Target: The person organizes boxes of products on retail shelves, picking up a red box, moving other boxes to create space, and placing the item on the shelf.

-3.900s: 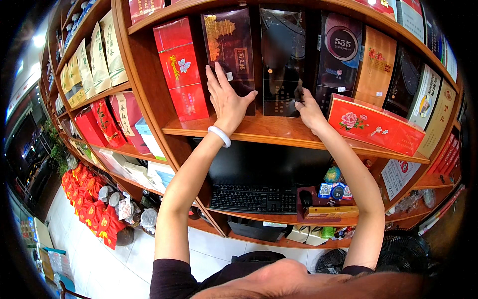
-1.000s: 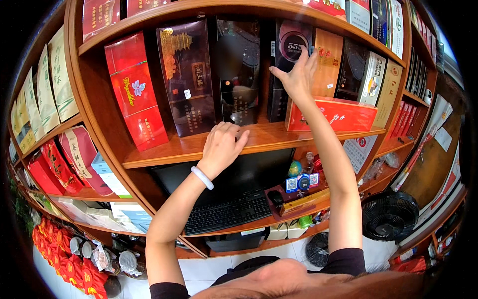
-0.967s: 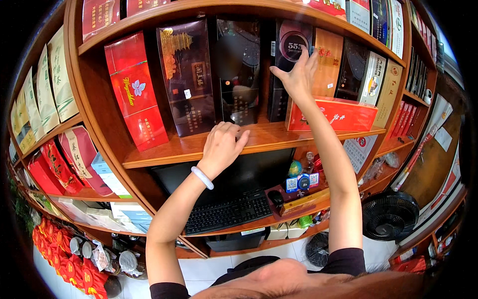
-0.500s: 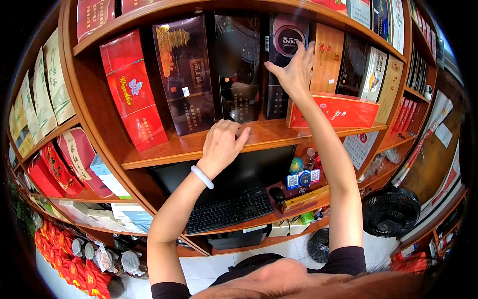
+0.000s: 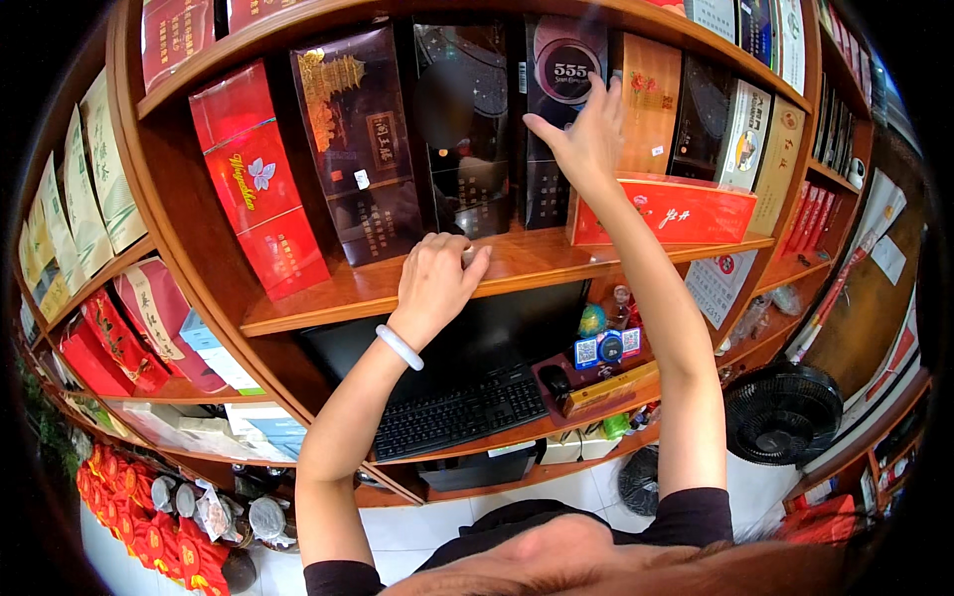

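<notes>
In front of a tall dark carton (image 5: 564, 104) with a round emblem is my right hand (image 5: 588, 139), its thumb and fingers spread across the carton's front. The thumb is by the carton's left edge and the fingertips by its right; whether they touch it I cannot tell. My left hand (image 5: 437, 276) rests on the front edge of the wooden shelf (image 5: 537, 260), fingers loosely bent, thumb apart, with nothing visible in it. Left of the emblem carton stands a black carton (image 5: 465, 164); on its right is an orange-brown carton (image 5: 651, 99). A red carton (image 5: 686, 221) lies lengthwise below my right wrist.
Further left stand a dark carton with a gold tower (image 5: 363, 149) and a leaning red carton (image 5: 260, 189). Below the shelf are a monitor (image 5: 477, 338), a keyboard (image 5: 462, 412) and a mouse (image 5: 554, 379). A black fan (image 5: 782, 412) stands at the right.
The view has shifted slightly, moving the shelf cartons a little left and up in the picture. Both hands stay at nearly the same places on the shelf.
</notes>
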Motion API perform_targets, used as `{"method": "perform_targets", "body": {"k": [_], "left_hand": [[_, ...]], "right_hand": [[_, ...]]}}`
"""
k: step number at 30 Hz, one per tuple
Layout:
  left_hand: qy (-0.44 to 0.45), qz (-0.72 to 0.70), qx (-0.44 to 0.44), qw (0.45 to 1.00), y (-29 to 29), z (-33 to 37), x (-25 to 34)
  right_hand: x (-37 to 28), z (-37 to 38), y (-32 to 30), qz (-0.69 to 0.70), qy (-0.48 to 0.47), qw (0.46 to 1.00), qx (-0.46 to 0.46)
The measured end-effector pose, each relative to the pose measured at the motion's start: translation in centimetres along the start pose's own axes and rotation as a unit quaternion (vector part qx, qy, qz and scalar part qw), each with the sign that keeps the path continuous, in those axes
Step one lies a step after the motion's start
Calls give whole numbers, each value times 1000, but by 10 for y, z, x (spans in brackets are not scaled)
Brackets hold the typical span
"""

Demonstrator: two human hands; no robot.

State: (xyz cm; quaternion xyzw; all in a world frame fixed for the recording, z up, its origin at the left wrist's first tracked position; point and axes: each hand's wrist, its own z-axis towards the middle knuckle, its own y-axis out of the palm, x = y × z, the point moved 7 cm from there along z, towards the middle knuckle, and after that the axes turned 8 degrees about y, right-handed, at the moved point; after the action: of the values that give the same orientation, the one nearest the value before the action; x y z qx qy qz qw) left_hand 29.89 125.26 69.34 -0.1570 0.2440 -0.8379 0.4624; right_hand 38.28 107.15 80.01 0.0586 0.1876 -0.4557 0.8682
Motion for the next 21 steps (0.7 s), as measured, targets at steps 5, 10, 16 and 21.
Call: {"method": "perform_targets", "body": {"k": [5,10,16,21], "left_hand": [[-5,15,13,1000,0,-1,-1],[32,84,60,994,-4,-2,5],[24,122,47,991,-4,-2,7],[26,95,37,994,-2,0,6]], "right_hand": [[-17,-41,-29,247,-28,959,-134],[1,-108,8,228,67,906,-351],[1,-115,23,139,25,914,-381],[-2,-116,36,121,34,891,-436]]}}
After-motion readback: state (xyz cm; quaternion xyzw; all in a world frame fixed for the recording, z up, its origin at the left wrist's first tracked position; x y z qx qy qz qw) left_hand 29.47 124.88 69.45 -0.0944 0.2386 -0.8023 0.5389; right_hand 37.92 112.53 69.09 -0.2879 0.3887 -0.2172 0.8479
